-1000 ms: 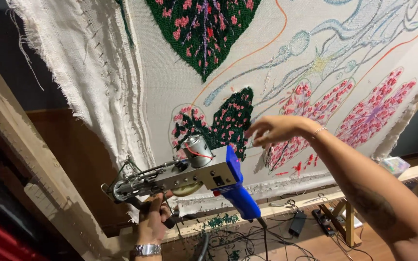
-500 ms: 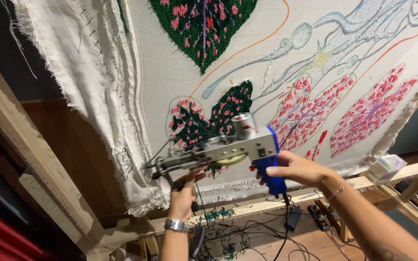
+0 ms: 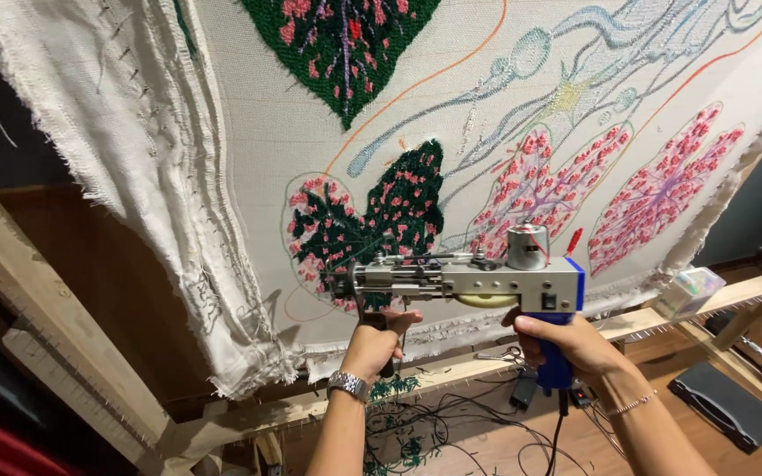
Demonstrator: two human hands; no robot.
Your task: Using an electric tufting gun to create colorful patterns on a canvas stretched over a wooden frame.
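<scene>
Now both hands are on a tufting gun (image 3: 478,280), held level in front of the stretched backing cloth (image 3: 257,132), its needle end toward the half-filled green and pink leaf (image 3: 372,220). Right hand (image 3: 566,339) is clenched round the blue pistol grip (image 3: 556,366), index finger up near the trigger zone. Left hand (image 3: 379,339), a metal watch (image 3: 346,385) on its wrist, is wrapped round the dark front handle under the nose. Whether the needle tip actually meets the cloth cannot be told from this angle; it looks just beside it.

Handling, as judged: the gun is a rigid metal body with a round motor (image 3: 527,247) on top, so probably nose- and top-heavy, with exposed moving parts along the shaft. Best taken only by the two handles, as here; never by the gear section or needle. A cord hangs from the grip base and could drag.

Cloth is soft but taut, pinned on a wooden frame (image 3: 55,326); it would give under pressure. Tufted pile is plush and easily snagged.

Below: tangled cables (image 3: 451,423) and yarn scraps on the floor, a small clear box (image 3: 688,291) on the frame rail.
</scene>
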